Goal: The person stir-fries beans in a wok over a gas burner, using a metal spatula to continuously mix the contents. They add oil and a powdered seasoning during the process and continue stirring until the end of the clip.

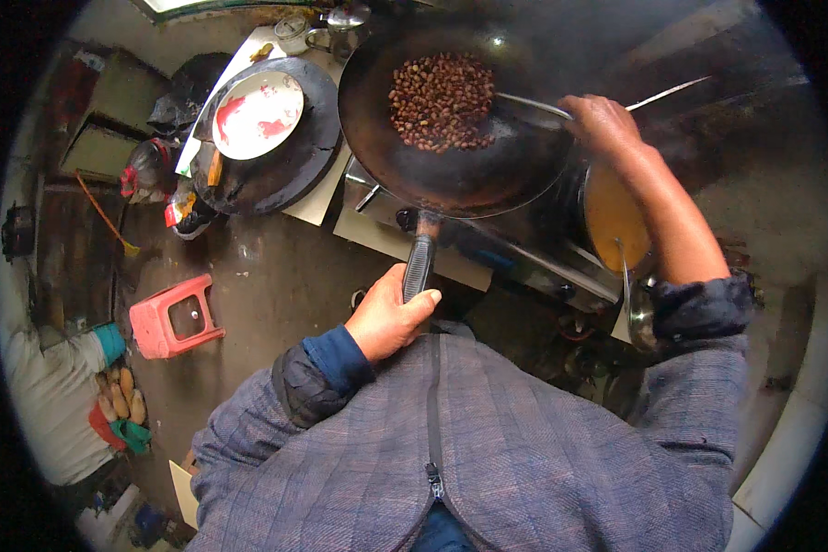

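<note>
Left hand (388,320) clamps the wok (451,120) handle, right hand (603,124) clamps the spatula (534,104); tilt risks spilling peanuts (442,101).

wok (451,156): dark, round, level on stove | peanuts (442,99): brown, heaped far side | spatula (534,104): metal, tip in peanuts

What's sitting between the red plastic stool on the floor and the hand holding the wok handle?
In the head view, only bare dark floor lies between the red stool and the left hand gripping the wok handle; nothing stands there.
</note>
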Available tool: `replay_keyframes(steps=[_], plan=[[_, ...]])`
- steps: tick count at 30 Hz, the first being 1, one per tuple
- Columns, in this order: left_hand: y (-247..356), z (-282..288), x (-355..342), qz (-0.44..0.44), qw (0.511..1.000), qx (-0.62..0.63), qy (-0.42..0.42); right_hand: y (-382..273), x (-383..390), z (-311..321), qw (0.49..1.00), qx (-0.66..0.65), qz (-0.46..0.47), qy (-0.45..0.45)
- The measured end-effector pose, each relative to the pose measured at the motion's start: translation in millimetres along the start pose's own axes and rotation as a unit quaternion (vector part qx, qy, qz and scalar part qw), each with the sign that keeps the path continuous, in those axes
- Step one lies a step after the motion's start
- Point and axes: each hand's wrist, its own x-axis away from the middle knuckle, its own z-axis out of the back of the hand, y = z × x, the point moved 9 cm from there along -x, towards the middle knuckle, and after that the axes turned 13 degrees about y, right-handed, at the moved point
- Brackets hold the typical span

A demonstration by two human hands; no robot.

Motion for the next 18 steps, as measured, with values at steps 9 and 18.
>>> replay_keyframes(steps=[9, 18], plan=[[-3, 3, -5, -0.022, 1.0, -0.017, -0.003, -34, 12, 71, 0.983, 0.045, 0.158, 0.084], [-6, 2, -7, -0.047, 0.999, -0.016, -0.004, 0, 24, 83, 0.98, 0.045, 0.022, -0.191]])
